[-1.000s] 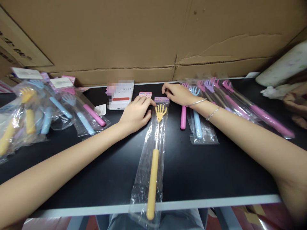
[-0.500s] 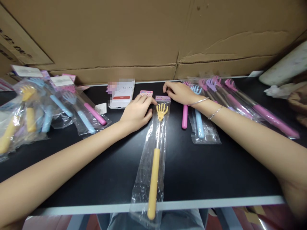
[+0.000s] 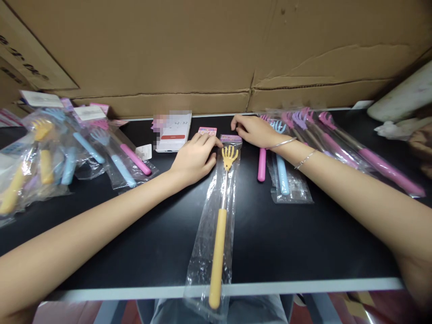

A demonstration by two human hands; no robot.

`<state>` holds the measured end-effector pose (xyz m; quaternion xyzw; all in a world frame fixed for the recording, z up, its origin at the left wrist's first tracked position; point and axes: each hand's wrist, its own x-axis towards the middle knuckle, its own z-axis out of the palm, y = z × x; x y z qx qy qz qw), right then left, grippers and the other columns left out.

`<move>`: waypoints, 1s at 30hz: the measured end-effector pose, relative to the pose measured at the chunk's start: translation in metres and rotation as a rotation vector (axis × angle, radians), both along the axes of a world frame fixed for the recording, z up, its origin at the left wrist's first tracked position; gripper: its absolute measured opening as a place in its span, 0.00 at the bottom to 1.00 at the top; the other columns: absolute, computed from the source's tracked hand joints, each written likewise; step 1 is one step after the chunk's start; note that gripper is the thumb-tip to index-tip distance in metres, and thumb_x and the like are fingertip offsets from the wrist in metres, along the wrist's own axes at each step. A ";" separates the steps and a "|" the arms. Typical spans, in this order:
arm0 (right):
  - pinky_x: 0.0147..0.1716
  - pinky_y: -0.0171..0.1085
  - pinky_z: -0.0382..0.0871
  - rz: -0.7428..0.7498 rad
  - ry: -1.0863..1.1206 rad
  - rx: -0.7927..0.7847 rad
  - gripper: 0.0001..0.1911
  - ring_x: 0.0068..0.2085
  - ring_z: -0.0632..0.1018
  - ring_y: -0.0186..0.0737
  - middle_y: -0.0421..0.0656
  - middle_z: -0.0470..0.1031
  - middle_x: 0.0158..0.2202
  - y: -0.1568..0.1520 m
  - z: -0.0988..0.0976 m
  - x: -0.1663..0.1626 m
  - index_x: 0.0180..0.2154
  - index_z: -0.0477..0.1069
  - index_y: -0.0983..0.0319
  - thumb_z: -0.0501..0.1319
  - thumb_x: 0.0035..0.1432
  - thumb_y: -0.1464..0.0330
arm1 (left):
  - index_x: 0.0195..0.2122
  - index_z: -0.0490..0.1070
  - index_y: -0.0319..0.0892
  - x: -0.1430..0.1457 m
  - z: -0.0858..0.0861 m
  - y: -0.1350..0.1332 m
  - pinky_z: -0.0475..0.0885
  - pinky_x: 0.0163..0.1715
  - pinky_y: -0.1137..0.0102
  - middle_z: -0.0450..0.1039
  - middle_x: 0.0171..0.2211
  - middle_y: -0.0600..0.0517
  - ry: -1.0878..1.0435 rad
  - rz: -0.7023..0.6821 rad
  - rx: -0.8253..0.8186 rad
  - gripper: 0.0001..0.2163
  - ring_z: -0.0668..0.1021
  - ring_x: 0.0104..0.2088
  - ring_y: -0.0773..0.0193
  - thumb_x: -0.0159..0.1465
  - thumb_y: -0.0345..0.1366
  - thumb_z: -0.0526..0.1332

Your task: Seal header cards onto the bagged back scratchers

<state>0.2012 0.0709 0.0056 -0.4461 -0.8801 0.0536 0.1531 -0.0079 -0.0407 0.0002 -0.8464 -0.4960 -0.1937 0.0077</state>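
Observation:
A yellow back scratcher (image 3: 218, 252) in a clear plastic bag (image 3: 199, 256) lies lengthwise in front of me, its handle end reaching past the table's near edge. My left hand (image 3: 194, 157) rests on the table with its fingers stretched out, the index fingertip close to the bag's purple header card (image 3: 231, 138); whether it touches cannot be made out. To the right of that card my right hand (image 3: 253, 129) rests with loosely bent fingers and holds nothing visible. Its wrist and forearm partly cover a pink back scratcher (image 3: 261, 164) and a bagged blue one (image 3: 282, 175).
Bagged back scratchers in several colours are heaped at the left (image 3: 43, 148); more pink and purple ones (image 3: 388, 168) lie at the right. A phone (image 3: 173, 135) showing a timer stands behind my left hand. Cardboard (image 3: 162, 49) walls the back. A pale roll (image 3: 391, 101) is at far right.
The whole view has shifted very slightly, and the phone's timer has gone up by one second. Both hands and the yellow back scratcher keep their places.

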 end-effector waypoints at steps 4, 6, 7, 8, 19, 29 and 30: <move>0.37 0.34 0.57 0.005 0.000 0.011 0.18 0.36 0.72 0.38 0.46 0.76 0.37 0.000 0.000 0.000 0.46 0.72 0.66 0.51 0.57 0.75 | 0.50 0.70 0.37 0.000 0.001 0.000 0.72 0.55 0.55 0.75 0.51 0.44 0.011 0.003 -0.006 0.13 0.73 0.55 0.49 0.66 0.27 0.53; 0.37 0.34 0.57 0.001 -0.001 0.010 0.18 0.36 0.72 0.38 0.46 0.76 0.37 0.000 0.000 0.000 0.46 0.72 0.66 0.51 0.57 0.75 | 0.50 0.70 0.37 0.000 0.001 0.000 0.72 0.55 0.55 0.75 0.51 0.44 0.012 0.003 -0.005 0.13 0.73 0.55 0.49 0.66 0.27 0.53; 0.37 0.34 0.57 0.000 -0.001 0.009 0.18 0.36 0.72 0.38 0.46 0.76 0.37 0.000 0.000 0.000 0.46 0.72 0.66 0.51 0.57 0.75 | 0.50 0.70 0.37 0.000 0.001 0.000 0.72 0.55 0.55 0.75 0.51 0.44 0.011 0.004 -0.005 0.13 0.73 0.55 0.49 0.66 0.27 0.53; 0.37 0.34 0.57 -0.001 -0.002 0.008 0.17 0.36 0.72 0.38 0.46 0.76 0.37 0.000 0.000 -0.001 0.46 0.72 0.66 0.51 0.57 0.75 | 0.50 0.70 0.37 0.000 0.001 0.000 0.72 0.55 0.55 0.75 0.51 0.44 0.012 0.004 -0.005 0.13 0.73 0.55 0.49 0.66 0.27 0.53; 0.38 0.34 0.57 0.006 -0.009 0.011 0.18 0.36 0.72 0.38 0.46 0.77 0.38 0.001 -0.001 0.000 0.47 0.73 0.66 0.51 0.57 0.74 | 0.50 0.70 0.38 -0.001 0.000 0.000 0.72 0.55 0.55 0.75 0.50 0.45 -0.001 -0.007 0.006 0.13 0.73 0.54 0.50 0.66 0.28 0.53; 0.38 0.34 0.57 -0.006 -0.026 0.006 0.18 0.37 0.72 0.39 0.47 0.77 0.39 0.000 0.001 -0.001 0.47 0.72 0.65 0.51 0.57 0.74 | 0.50 0.70 0.38 0.000 0.001 0.000 0.72 0.54 0.54 0.75 0.50 0.45 0.009 0.003 -0.006 0.13 0.73 0.53 0.49 0.66 0.28 0.53; 0.38 0.34 0.57 -0.005 -0.028 0.007 0.18 0.37 0.72 0.39 0.47 0.77 0.39 0.000 0.001 -0.001 0.47 0.72 0.65 0.51 0.57 0.74 | 0.50 0.70 0.38 0.000 0.000 0.000 0.72 0.54 0.54 0.75 0.50 0.45 0.011 0.002 -0.006 0.13 0.73 0.53 0.49 0.66 0.28 0.53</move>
